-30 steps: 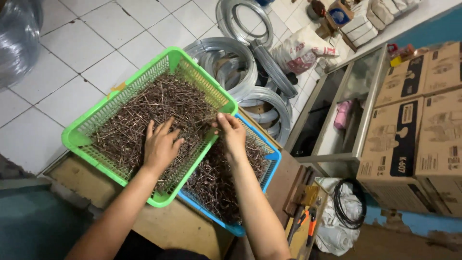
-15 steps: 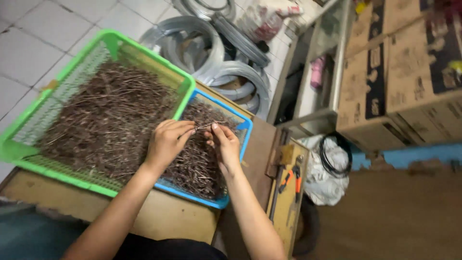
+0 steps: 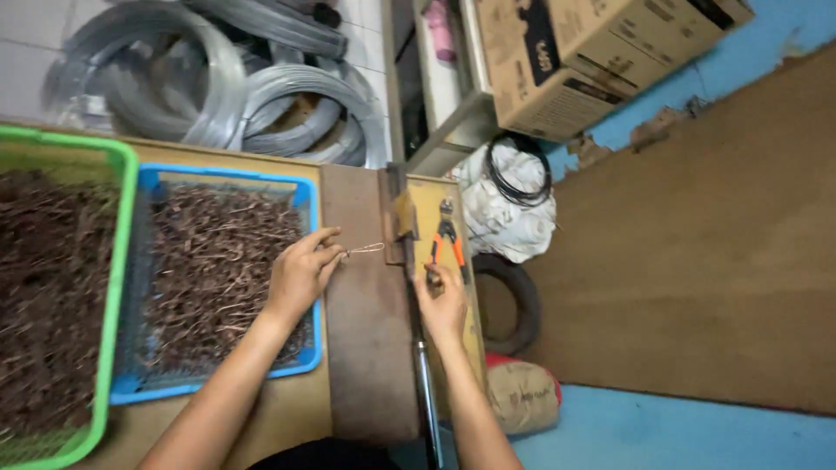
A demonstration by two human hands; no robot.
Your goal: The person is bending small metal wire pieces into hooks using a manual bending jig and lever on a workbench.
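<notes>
Wire piece: a thin bent wire piece (image 3: 366, 250), looped at its far end, now sits pinched between the fingertips of my left hand (image 3: 300, 274). A second ago both hands were down in the trays; now it is lifted clear and held over the brown metal plate (image 3: 366, 348).
Left hand: thumb and forefinger pressed together on the wire's near end, the wire pointing right toward the bench tool (image 3: 402, 224).
Right hand: my right hand (image 3: 442, 306) has come out of the tray and rests on the long metal lever (image 3: 424, 392) at the plate's right edge. Fingers curled over it; how firmly they close I cannot tell.
What that means: I judge one piece has been picked from the pile and is being offered to the tool, with the lever hand ready.
Blue tray: the blue tray (image 3: 315, 261), full of brown wire pieces, lies just left of my left hand.
Green tray: the green tray (image 3: 117, 261), also full, touches the blue one on its left.
Pliers: orange-handled pliers (image 3: 448, 239) lie on the yellow board (image 3: 470, 331), just beyond my right hand.
Further off: coils of grey wire (image 3: 218, 96) far left, cardboard boxes (image 3: 592, 52) far right.
In the way: nothing lies between wire and tool; the pliers sit close to my right fingers.
</notes>
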